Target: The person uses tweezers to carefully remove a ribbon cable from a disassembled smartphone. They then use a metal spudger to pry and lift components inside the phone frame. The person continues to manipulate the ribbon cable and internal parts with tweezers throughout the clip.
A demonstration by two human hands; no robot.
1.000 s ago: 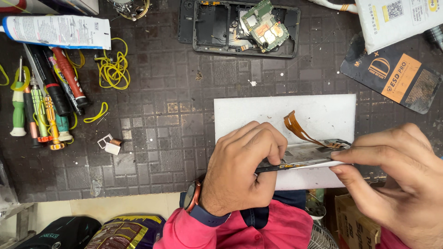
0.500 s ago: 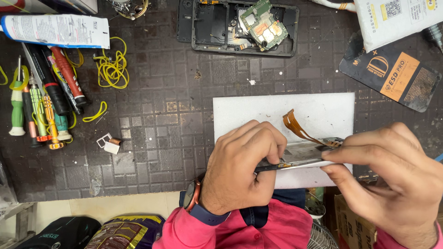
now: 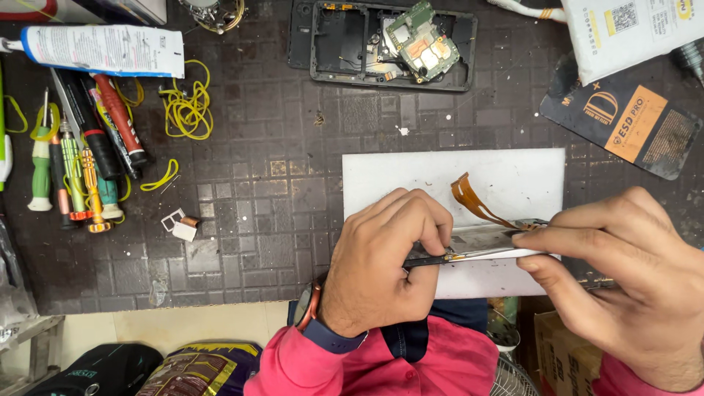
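Left hand pinches a thin dark tool, tip at the edge of the screen panel. Right hand grips that panel edge-up over the white board. Prying step; next move needs light, steady pressure near the orange flex cable.

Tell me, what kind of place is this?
Probably a phone repair bench: an opened black phone frame with a green circuit board, coloured-handled screwdrivers, and a thin screen panel with an orange ribbon cable.
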